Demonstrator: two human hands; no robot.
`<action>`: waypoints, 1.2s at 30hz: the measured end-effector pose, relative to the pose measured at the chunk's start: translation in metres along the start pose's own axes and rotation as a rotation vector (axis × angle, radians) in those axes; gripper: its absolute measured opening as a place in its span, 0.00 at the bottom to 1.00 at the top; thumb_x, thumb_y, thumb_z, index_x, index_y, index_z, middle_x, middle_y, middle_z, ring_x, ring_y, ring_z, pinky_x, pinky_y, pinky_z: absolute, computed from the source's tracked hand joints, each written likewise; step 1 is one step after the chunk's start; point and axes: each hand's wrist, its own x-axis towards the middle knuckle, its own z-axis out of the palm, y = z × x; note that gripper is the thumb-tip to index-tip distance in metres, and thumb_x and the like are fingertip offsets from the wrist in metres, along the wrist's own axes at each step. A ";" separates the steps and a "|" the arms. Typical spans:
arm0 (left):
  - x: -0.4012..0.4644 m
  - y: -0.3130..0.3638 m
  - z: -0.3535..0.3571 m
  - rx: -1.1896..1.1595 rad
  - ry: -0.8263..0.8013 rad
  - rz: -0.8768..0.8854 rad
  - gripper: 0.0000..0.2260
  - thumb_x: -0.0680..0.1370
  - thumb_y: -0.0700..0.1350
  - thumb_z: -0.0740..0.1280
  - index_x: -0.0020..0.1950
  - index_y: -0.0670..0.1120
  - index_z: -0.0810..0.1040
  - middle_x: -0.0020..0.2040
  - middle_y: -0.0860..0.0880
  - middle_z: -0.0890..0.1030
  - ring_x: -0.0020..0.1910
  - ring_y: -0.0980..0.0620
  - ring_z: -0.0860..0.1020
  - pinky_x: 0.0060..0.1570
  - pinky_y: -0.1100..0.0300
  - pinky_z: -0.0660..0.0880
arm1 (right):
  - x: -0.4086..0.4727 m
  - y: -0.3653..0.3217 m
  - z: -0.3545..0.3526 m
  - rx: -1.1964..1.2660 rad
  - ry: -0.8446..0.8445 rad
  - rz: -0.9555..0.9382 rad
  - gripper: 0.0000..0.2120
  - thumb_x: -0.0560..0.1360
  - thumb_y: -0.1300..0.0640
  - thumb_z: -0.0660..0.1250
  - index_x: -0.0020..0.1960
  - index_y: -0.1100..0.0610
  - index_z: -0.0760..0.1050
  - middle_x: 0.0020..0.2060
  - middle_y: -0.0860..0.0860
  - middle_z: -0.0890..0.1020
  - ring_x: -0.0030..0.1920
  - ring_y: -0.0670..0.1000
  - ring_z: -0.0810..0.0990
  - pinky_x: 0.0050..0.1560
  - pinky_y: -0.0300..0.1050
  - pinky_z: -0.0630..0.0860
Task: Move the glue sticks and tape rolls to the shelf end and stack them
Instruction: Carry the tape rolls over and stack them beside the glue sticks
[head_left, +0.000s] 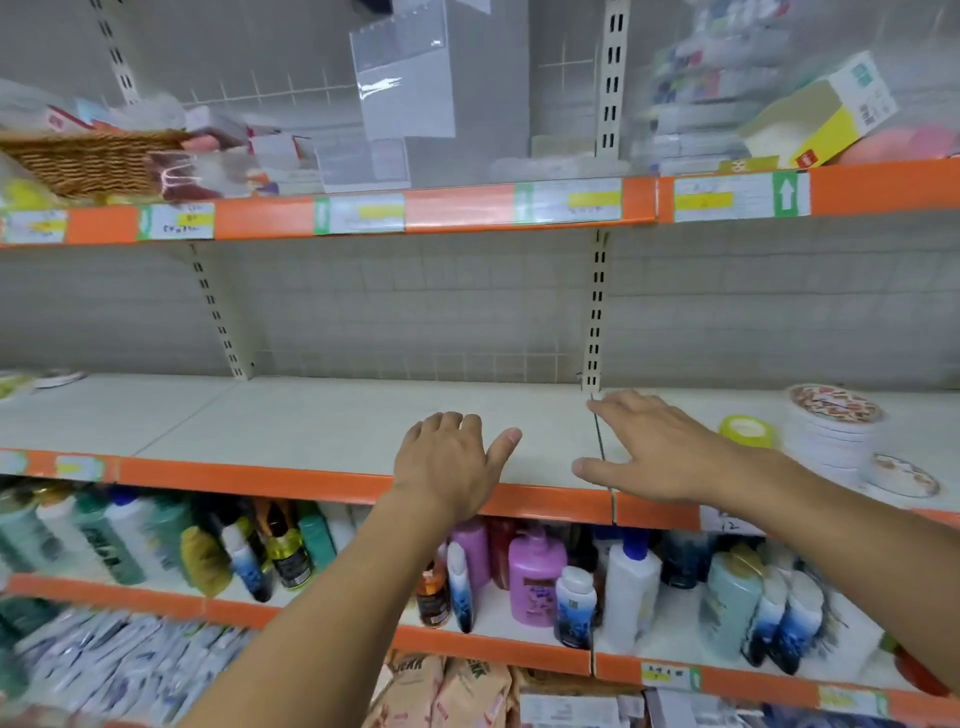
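Blurred shelf (291, 421), right-edge tape rolls (831, 431) indistinct

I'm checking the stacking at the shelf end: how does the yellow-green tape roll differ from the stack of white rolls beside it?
The yellow-green tape roll is a single roll; the stack of white rolls is several high. The single roll is translucent yellow-green, while the stack is white with a red patterned top. The single roll sits nearer the right hand. Both rest on the same shelf.

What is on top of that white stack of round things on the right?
On the white stack lies a round lid-like top with a blurry red and brown picture. Whatever is inside the stack is covered, so it cannot be seen.
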 end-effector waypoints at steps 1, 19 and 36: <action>-0.002 -0.012 0.000 0.003 -0.005 -0.021 0.32 0.81 0.65 0.44 0.72 0.44 0.68 0.70 0.44 0.71 0.71 0.45 0.67 0.70 0.51 0.62 | 0.009 -0.013 0.004 -0.002 -0.014 -0.027 0.42 0.75 0.31 0.59 0.80 0.53 0.54 0.77 0.53 0.60 0.75 0.56 0.61 0.74 0.51 0.61; -0.019 -0.289 0.016 0.055 -0.020 -0.457 0.30 0.82 0.63 0.45 0.71 0.45 0.69 0.70 0.45 0.71 0.71 0.45 0.67 0.69 0.51 0.63 | 0.217 -0.290 0.078 0.065 -0.092 -0.582 0.35 0.80 0.35 0.54 0.80 0.53 0.55 0.78 0.54 0.58 0.76 0.57 0.60 0.74 0.51 0.59; -0.061 -0.561 0.018 0.097 -0.022 -0.788 0.28 0.82 0.63 0.46 0.68 0.47 0.70 0.66 0.46 0.74 0.67 0.45 0.70 0.66 0.53 0.65 | 0.366 -0.580 0.145 0.090 -0.164 -0.899 0.32 0.79 0.38 0.57 0.78 0.50 0.58 0.75 0.53 0.63 0.72 0.57 0.64 0.72 0.50 0.62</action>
